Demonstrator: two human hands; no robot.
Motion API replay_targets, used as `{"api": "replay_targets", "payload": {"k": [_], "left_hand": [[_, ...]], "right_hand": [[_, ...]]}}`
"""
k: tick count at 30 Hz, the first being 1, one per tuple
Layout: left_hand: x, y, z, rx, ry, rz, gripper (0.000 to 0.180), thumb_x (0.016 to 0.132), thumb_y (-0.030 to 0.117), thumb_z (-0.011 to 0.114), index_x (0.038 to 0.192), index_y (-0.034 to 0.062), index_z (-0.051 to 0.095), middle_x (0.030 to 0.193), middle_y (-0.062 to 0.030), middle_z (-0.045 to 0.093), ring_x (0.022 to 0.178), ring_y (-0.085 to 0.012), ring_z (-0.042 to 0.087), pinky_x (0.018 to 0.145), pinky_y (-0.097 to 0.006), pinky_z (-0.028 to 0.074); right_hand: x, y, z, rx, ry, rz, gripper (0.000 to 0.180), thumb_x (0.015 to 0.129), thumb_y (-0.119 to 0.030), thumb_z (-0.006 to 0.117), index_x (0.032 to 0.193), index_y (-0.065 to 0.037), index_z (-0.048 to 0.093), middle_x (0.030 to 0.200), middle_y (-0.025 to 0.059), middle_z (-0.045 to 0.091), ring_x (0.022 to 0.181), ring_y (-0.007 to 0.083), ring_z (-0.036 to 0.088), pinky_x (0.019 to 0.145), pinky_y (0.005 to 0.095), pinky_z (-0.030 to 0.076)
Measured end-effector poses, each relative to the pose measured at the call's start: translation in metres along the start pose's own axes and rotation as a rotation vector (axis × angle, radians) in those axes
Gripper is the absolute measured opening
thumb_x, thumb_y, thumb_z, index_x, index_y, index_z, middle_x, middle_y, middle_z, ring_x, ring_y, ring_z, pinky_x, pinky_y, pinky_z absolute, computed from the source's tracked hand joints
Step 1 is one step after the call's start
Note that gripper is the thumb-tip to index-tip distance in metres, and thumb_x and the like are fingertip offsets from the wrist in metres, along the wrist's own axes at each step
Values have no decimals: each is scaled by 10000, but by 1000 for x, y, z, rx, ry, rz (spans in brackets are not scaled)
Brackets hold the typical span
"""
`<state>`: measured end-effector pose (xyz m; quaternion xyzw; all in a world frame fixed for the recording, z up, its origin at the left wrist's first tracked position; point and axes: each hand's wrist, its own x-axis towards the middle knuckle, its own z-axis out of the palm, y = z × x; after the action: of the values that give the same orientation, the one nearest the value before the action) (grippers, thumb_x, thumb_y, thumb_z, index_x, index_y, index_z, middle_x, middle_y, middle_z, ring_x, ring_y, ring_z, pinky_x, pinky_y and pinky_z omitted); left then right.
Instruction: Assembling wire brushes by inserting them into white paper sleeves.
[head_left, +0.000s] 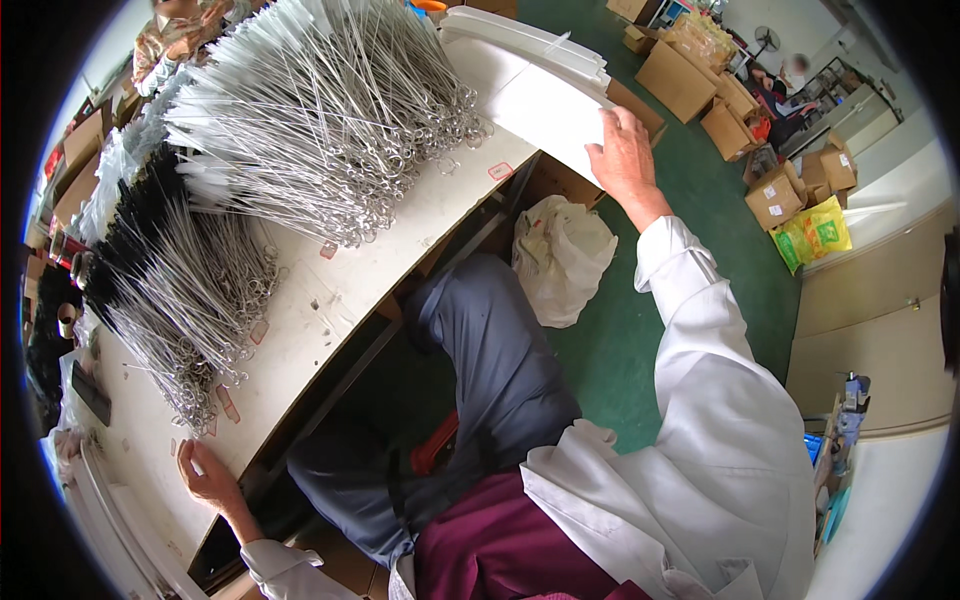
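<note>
Two big heaps of wire-handled brushes lie on the white table (pixel 345 290). The larger heap of white-bristled brushes (pixel 330 120) has its looped wire ends toward me. To its left are the black-bristled brushes (pixel 190 270), with loops also facing me. My left hand (pixel 208 480) rests at the table's near edge, just below the loops of the black brushes. Its fingers are loosely bent and apart, with nothing visible in them. At the table's right end, my right hand (pixel 626 160) lies on a smooth white surface (pixel 545 110), fingers spread and holding nothing I can see.
A white plastic bag (pixel 563 255) hangs or stands beside my knee. Long white strips (pixel 530 38) lie at the table's far right. Cardboard boxes (pixel 680 80) stand on the green floor (pixel 690 330). Two other people sit farther off. A dark flat object (pixel 90 393) lies at the left.
</note>
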<state>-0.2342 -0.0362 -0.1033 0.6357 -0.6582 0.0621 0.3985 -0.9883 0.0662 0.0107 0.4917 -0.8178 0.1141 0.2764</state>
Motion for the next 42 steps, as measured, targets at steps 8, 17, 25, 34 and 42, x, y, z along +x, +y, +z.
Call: {"api": "replay_targets", "payload": {"k": [8, 17, 25, 34, 42], "left_hand": [[-2, -3, 2, 3, 10, -19, 232, 958, 186, 655, 1081, -1, 719, 1099, -152, 729, 1025, -311, 685, 935, -394, 521], [-1, 0, 7, -13, 17, 14, 236, 960, 182, 645, 1082, -8, 715, 1103, -163, 727, 1029, -317, 685, 936, -395, 519], [-3, 43, -26, -34, 106, 209, 204, 937, 12, 673, 1140, 10, 690, 1193, -159, 707, 1117, -327, 676, 991, -404, 516], [-10, 253, -87, -216, -385, 681, 549, 747, 136, 817, 1235, -40, 636, 1367, -243, 586, 1244, -453, 553, 1085, -539, 430], [-15, 241, -51, -165, -676, 638, 740, 754, 204, 821, 1366, -65, 503, 1361, -247, 539, 1230, -430, 536, 1066, -504, 433]], "right_hand": [[33, 1, -10, 393, 248, 304, 508, 776, -238, 806, 1170, 43, 654, 1106, 238, 668, 1106, 407, 624, 992, 468, 488], [94, 44, -31, 1377, 282, 832, 401, 866, -340, 814, 1065, -11, 702, 905, 53, 666, 755, 149, 629, 738, 304, 572], [25, -103, -99, 1273, 93, 32, 522, 834, -257, 837, 1231, 20, 641, 1050, 67, 695, 996, 152, 661, 876, 304, 533], [-83, -227, -107, 966, -329, -807, 658, 746, -140, 842, 1340, -35, 579, 1311, 132, 565, 1191, 327, 595, 1021, 415, 513], [-107, -289, -104, 1059, -300, -1072, 574, 746, -132, 798, 1264, 30, 611, 1284, 153, 572, 1181, 324, 588, 1044, 397, 492]]}}
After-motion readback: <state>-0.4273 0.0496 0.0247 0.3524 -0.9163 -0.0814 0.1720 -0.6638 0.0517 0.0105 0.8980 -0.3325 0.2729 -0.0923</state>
